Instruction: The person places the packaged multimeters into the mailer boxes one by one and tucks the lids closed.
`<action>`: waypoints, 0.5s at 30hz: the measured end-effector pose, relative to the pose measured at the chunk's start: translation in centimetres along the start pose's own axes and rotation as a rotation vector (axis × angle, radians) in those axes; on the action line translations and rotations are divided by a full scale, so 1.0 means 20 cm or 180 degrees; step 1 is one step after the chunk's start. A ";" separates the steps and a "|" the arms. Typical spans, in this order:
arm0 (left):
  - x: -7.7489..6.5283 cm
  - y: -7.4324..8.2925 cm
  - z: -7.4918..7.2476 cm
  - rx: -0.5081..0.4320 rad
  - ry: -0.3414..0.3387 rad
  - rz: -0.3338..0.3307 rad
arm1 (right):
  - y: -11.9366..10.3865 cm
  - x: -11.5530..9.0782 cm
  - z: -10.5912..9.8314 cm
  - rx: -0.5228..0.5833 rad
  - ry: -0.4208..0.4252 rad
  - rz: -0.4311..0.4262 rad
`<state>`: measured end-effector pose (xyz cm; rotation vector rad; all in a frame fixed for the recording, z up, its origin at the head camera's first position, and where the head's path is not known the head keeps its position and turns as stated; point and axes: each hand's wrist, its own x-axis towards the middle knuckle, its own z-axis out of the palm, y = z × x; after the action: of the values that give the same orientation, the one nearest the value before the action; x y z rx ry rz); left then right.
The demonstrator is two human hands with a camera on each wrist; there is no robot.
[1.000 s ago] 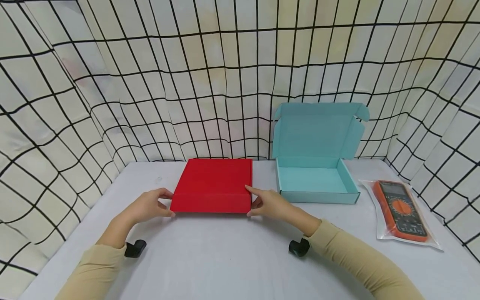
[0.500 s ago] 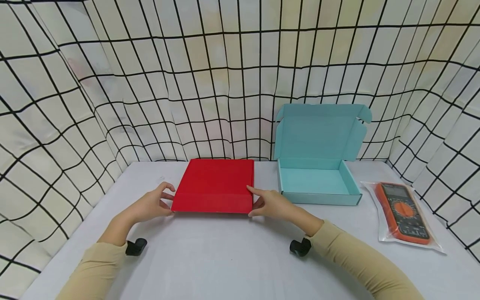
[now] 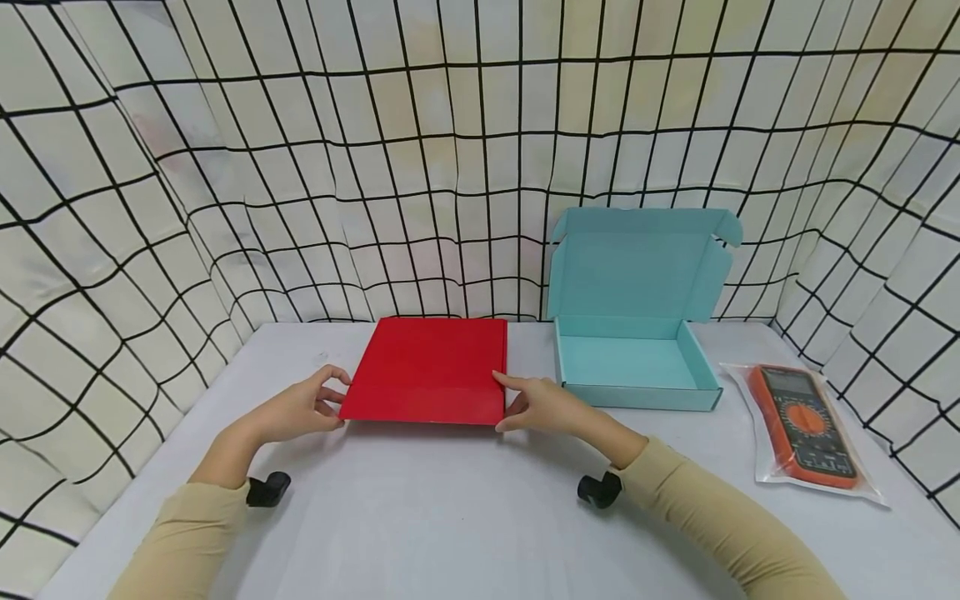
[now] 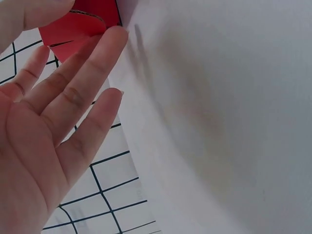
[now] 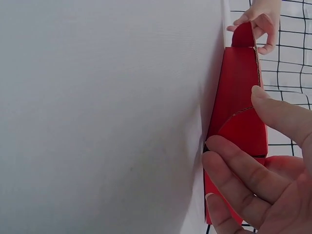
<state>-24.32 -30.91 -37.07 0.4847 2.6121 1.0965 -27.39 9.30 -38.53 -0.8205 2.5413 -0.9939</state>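
A red cardboard box point(image 3: 431, 358) lies towards the back of the table, its front flap tilted out to the front. At its left side my left hand point(image 3: 288, 408) holds the flap's end; in the left wrist view the fingers point(image 4: 92, 73) reach along a rounded red tab point(image 4: 80, 23), with the thumb above. My right hand point(image 3: 543, 408) holds the flap's right end, thumb on top. In the right wrist view that thumb point(image 5: 278, 109) rests at the flap's edge, with the fingertips low by the near rounded tab point(image 5: 246, 130). The inside of the box is hidden.
To the right of the red box a light blue cardboard box point(image 3: 637, 396) stands with its lid upright. An orange and black multimeter point(image 3: 806, 425) in a clear bag lies at the right of the white table point(image 3: 450, 517). White cloth with black grid lines point(image 3: 480, 167) hangs behind and at both sides.
The front flap has tilted up slightly, its front edge a little higher at the left. My left hand has shifted slightly with it; the right hand stays at its end.
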 end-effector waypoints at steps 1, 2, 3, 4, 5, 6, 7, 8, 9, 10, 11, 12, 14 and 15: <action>0.00 0.00 0.00 -0.0028 -0.0013 -0.0006 | 0.00 0.00 0.00 0.0002 -0.0009 0.0006; 0.00 0.00 -0.01 -0.0062 -0.0026 -0.0010 | 0.00 0.00 0.00 0.0000 -0.0013 0.0006; 0.00 0.00 -0.01 -0.0100 -0.0035 -0.0020 | 0.00 0.00 0.00 -0.0004 -0.0014 0.0008; 0.00 0.00 -0.01 -0.0137 -0.0043 -0.0026 | 0.00 0.00 0.00 -0.0007 -0.0014 0.0014; 0.00 0.00 -0.01 -0.0165 -0.0044 -0.0036 | -0.01 0.00 0.00 -0.0013 -0.0012 0.0016; 0.00 0.00 -0.01 -0.0199 -0.0043 -0.0043 | -0.01 0.00 0.00 -0.0018 -0.0009 0.0017; 0.00 0.00 -0.01 -0.0224 -0.0037 -0.0053 | -0.01 0.00 0.00 -0.0021 -0.0009 0.0019; 0.00 0.00 -0.01 -0.0249 -0.0033 -0.0066 | -0.01 0.00 0.00 -0.0016 -0.0007 0.0022; 0.00 0.00 -0.01 -0.0274 -0.0030 -0.0088 | -0.01 0.00 0.00 -0.0015 -0.0007 0.0029; 0.00 0.00 0.00 -0.0291 -0.0025 -0.0118 | -0.01 0.00 0.00 -0.0005 -0.0009 0.0033; 0.00 0.00 0.00 -0.0277 -0.0015 -0.0143 | -0.01 0.00 0.00 0.0002 -0.0011 0.0032; 0.00 0.00 0.00 -0.0245 -0.0003 -0.0169 | -0.01 0.00 0.00 0.0010 -0.0010 0.0032; 0.01 0.01 0.00 -0.0169 0.0029 -0.0216 | 0.00 0.00 0.00 0.0015 0.0008 0.0030; 0.01 0.01 0.00 -0.0114 0.0053 -0.0235 | 0.00 0.00 0.00 0.0011 0.0020 0.0028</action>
<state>-24.45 -30.66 -36.93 0.3697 2.5975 1.1261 -27.36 9.26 -38.53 -0.8059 2.5457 -0.9995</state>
